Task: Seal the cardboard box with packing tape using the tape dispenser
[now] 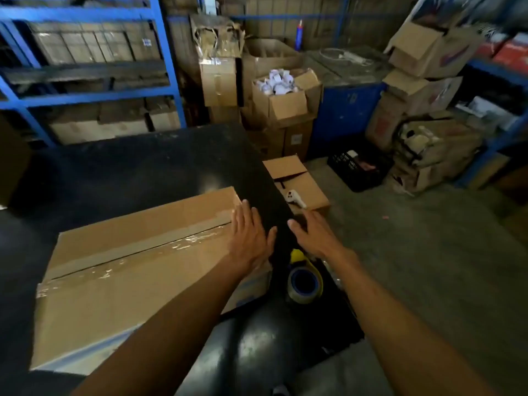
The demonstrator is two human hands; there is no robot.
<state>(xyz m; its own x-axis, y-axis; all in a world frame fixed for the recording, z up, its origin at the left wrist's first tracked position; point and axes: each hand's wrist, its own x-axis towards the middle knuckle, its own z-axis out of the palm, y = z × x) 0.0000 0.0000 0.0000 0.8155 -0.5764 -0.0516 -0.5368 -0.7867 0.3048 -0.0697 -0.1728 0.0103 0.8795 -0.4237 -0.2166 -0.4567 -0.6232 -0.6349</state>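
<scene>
Head view, left to right: a long brown cardboard box (123,270) lies on the dark black bench (137,167), clear shiny packing tape (148,250) running along its closed top seam. At the box's right end, the left hand (248,235) lies flat on the top, fingers spread, clamped on nothing. Just right of the box, the right hand (314,232) hovers over the bench edge, open and empty. Below that hand, beside the box's right end, sits a yellow-and-blue tape dispenser (304,280) with its roll.
</scene>
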